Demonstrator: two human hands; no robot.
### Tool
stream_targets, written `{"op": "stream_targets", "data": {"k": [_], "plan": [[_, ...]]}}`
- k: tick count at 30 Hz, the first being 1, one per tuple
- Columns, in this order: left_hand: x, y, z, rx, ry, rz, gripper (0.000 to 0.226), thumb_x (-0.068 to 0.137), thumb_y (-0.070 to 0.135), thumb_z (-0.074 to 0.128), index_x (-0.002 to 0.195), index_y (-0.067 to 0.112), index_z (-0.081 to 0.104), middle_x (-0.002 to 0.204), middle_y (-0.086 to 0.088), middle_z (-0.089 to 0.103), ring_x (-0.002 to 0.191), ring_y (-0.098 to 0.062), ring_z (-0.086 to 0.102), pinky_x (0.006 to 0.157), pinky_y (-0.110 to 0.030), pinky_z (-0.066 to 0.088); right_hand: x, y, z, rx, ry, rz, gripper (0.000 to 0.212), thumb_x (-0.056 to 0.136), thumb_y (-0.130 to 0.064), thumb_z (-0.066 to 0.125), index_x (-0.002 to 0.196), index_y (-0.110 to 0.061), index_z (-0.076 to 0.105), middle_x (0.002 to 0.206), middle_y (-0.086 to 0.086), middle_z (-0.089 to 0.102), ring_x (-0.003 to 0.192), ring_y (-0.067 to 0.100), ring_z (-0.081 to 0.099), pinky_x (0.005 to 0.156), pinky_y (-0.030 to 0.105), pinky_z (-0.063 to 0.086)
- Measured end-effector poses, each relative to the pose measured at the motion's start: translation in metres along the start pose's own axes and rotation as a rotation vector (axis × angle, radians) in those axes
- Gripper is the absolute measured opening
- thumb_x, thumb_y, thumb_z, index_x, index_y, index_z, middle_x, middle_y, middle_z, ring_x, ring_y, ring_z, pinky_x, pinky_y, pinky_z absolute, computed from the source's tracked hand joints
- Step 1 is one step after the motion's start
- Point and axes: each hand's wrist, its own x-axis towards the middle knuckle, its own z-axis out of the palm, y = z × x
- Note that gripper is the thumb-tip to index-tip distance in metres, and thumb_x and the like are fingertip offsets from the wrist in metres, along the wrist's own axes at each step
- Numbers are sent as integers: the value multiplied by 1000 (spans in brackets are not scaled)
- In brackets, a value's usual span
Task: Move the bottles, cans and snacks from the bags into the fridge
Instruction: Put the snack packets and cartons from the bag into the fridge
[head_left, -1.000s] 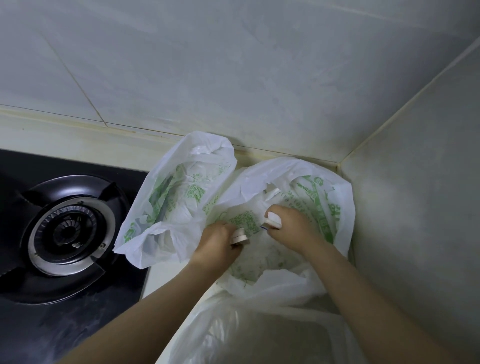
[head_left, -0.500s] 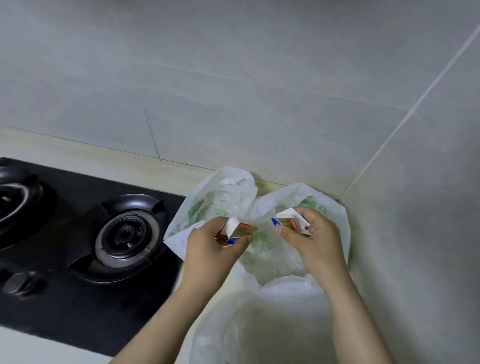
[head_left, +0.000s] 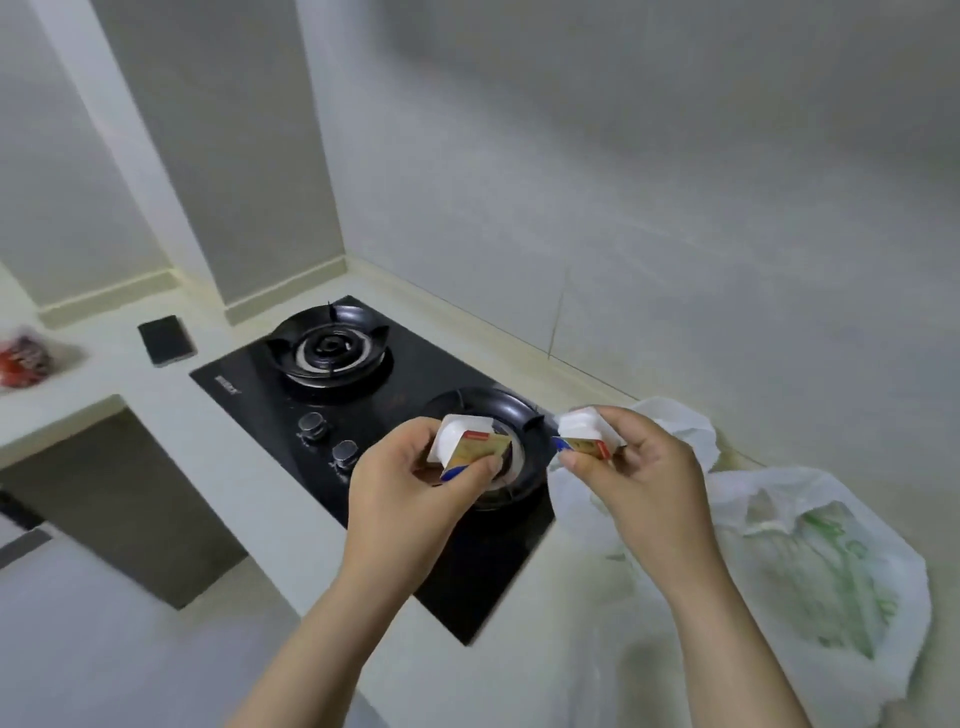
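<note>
We see the left hand (head_left: 410, 483) closed around a small white plastic snack cup with a gold, red and blue foil lid (head_left: 470, 449); the thumb presses on the lid and the fingers wrap the cup from behind. The right hand (head_left: 636, 467) grips a second small white snack cup with the same kind of lid (head_left: 587, 434), held between thumb and fingers. Both cups are lifted in the air, apart from each other, above the near burner of the black glass gas stove (head_left: 363, 395).

To the right, on the pale tabletop (head_left: 218, 447), lie the white plastic bags with green print (head_left: 810, 551), crumpled and open, near the corner of the wall. A dark flat phone (head_left: 166, 340) lies on the tabletop left of the stove. At the far left edge there is a red package in clear wrapping (head_left: 23, 358), too blurred to tell more.
</note>
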Motion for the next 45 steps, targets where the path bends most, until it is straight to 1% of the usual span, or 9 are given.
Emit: {"op": "stream_targets", "data": {"k": [4,8,16,23,30,35,39,43,45], "plan": [[-14,5,-85,-41,151,16,14,71,17,82,79,23,72,73,6,73,67,-8,67,59,-14,49,-11,-44,72,51,-118,-75,29,77,-2,76,89,-28,72,82,-6,74,77,11,69,70,20,53],[-41,3,-183,24,313,29,14,70,22,84,78,24,72,71,5,71,65,-11,66,55,-17,50,-32,-86,158,91,-264,-151,27,75,-6,78,92,-26,72,80,-6,73,73,11,69,68,22,52],[-104,7,-348,168,640,79,22,70,35,80,88,24,70,76,10,71,71,-9,67,61,-23,56,-86,-170,319,235,-631,-333,28,74,-9,79,97,-25,72,92,-8,74,90,11,69,84,28,54],[-193,18,-449,279,1030,25,31,68,37,77,95,23,71,80,11,72,78,-9,68,62,-16,54,-157,-242,441,353,-1010,-564,24,79,-16,76,97,-31,70,91,-12,73,91,10,68,84,31,57],[-287,39,-506,453,1483,-96,20,70,30,82,86,27,71,78,9,72,75,-12,69,65,-29,59,-248,-301,535,556,-1401,-727,24,80,-13,77,98,-26,70,89,-10,73,88,14,69,83,38,57],[-341,45,-517,524,1715,-166,17,70,22,83,83,25,71,75,7,72,72,-11,68,60,-19,55,-312,-326,574,672,-1637,-824,23,80,-8,75,98,-23,71,87,-8,72,86,14,68,80,33,56],[-384,45,-516,560,1858,-250,16,71,20,83,81,25,71,73,7,72,70,-11,68,61,-25,56,-365,-338,588,759,-1771,-827,27,78,-2,75,95,-23,71,86,-11,72,83,9,68,76,23,53],[-422,49,-525,590,1953,-289,14,71,21,82,79,26,70,73,4,72,69,-14,68,65,-32,57,-415,-346,597,783,-1875,-816,26,79,-2,74,95,-22,70,85,-8,72,83,11,67,78,32,55],[-440,50,-536,598,1974,-301,14,71,23,82,79,25,71,74,3,72,70,-17,67,67,-35,57,-435,-351,603,768,-1890,-825,25,79,-4,74,96,-21,70,85,-8,72,82,9,67,76,27,54]]}}
